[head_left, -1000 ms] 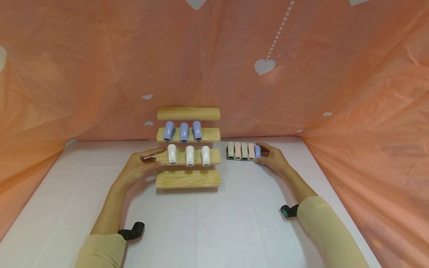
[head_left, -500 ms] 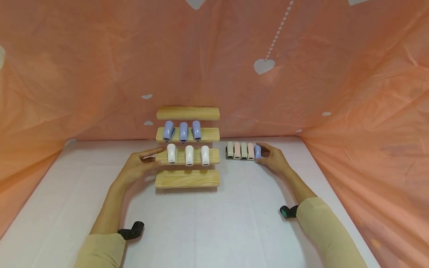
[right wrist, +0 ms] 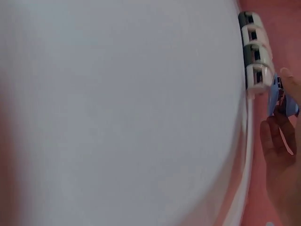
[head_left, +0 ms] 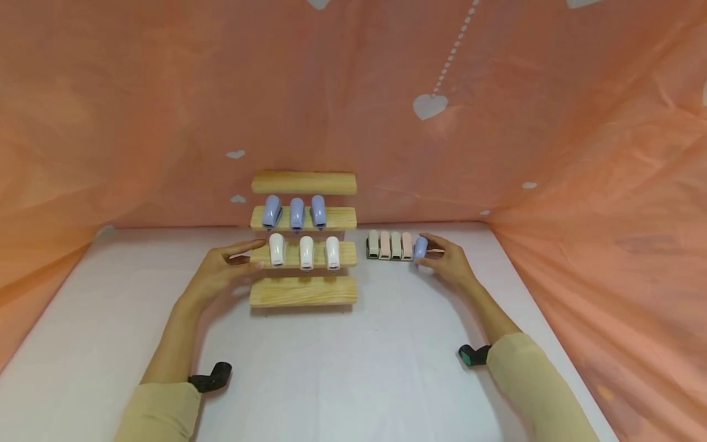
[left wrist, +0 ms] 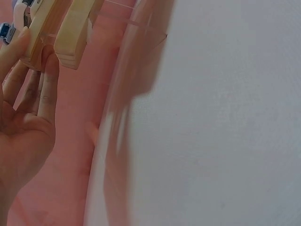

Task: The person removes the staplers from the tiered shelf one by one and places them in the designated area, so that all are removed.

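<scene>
My left hand (head_left: 220, 270) grips the left end of a tiered wooden rack (head_left: 302, 291), thumb above one shelf and fingers below, as the left wrist view shows. At the right, my right hand (head_left: 450, 261) pinches a lavender mini stapler (head_left: 420, 247) between thumb and fingers. It leans slightly, beside a row of mini staplers on the table, two pale green (head_left: 396, 245) and two pink (head_left: 385, 245). Three white mini staplers (head_left: 306, 253) sit on the shelf that the left hand grips. Three lavender ones (head_left: 297, 213) sit one shelf higher.
The rack's top shelf (head_left: 304, 183) and bottom shelf carry nothing. A white cloth covers the table (head_left: 331, 374). An orange sheet (head_left: 182, 123) with white hearts hangs behind and along both sides.
The right hand has tilted the lavender stapler and moved it slightly away from the pink one beside it. The left hand keeps its grip on the shelf. The head view has shifted a little.
</scene>
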Demonstrator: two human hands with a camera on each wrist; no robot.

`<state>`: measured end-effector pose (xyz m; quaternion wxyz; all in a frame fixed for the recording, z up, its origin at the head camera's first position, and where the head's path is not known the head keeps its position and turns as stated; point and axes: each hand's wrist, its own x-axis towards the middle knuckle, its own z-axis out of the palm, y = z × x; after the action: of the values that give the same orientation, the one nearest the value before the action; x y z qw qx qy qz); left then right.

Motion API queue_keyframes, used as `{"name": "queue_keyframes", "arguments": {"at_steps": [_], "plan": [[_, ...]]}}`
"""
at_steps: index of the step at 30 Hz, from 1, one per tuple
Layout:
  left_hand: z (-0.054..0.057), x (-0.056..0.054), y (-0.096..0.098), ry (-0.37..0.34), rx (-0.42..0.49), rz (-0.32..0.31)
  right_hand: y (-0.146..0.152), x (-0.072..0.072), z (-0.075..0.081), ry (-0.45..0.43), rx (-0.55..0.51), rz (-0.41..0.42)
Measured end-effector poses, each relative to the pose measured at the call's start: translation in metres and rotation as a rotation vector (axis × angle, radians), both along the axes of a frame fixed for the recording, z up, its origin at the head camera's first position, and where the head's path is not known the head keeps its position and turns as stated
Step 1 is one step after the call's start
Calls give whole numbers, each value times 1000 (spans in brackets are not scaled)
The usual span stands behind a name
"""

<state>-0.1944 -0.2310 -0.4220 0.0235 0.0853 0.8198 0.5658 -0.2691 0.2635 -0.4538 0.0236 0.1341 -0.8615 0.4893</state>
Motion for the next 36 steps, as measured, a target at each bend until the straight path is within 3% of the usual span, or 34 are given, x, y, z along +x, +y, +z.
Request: {"name": "queue_keyframes", "arguments": {"at_steps": [6, 14, 27, 33, 36], "plan": [[1, 5, -5, 10, -26, 25, -18, 10, 7, 24, -54, 69], [3, 5, -4, 5, -5, 13, -39, 18, 5, 63, -109, 168], [2, 2, -2, 9, 2, -5, -73, 30, -5, -14, 22, 185], [1, 2, 0, 1, -43, 11, -80, 32, -8, -4, 68, 203], [2, 1, 0, -5, -22, 5, -82, 33, -8, 5, 81, 203]]}}
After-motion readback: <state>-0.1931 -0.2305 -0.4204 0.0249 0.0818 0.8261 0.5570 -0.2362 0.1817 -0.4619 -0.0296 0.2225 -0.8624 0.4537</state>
